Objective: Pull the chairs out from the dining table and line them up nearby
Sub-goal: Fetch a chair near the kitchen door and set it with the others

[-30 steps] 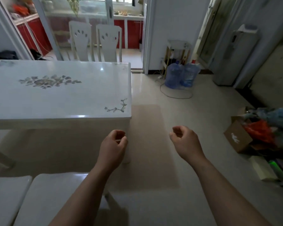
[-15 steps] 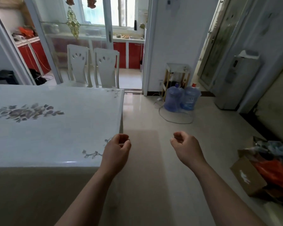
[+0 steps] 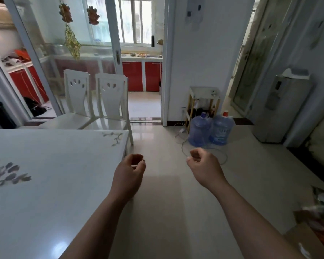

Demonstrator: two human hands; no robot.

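Both bare hands hang loosely curled and empty over the pale tiled floor (image 3: 176, 212), the left hand (image 3: 128, 173) just past the corner of the glossy white dining table with grey leaf prints (image 3: 51, 176), the right hand (image 3: 204, 166) apart from it. Two white carved-back chairs (image 3: 94, 101) stand side by side at the table's far edge, before the glass kitchen door (image 3: 79, 49), with two blue water jugs (image 3: 210, 130) off to the right.

Glossy tile floor (image 3: 176, 212), white wall (image 3: 204, 58), red kitchen cabinets (image 3: 141, 75) (behind glass), daylit window (image 3: 133, 21)

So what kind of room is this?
Likely a home dining room: a white dining table, two white chairs at its far side, and a kitchen with red cabinets through the doorway.
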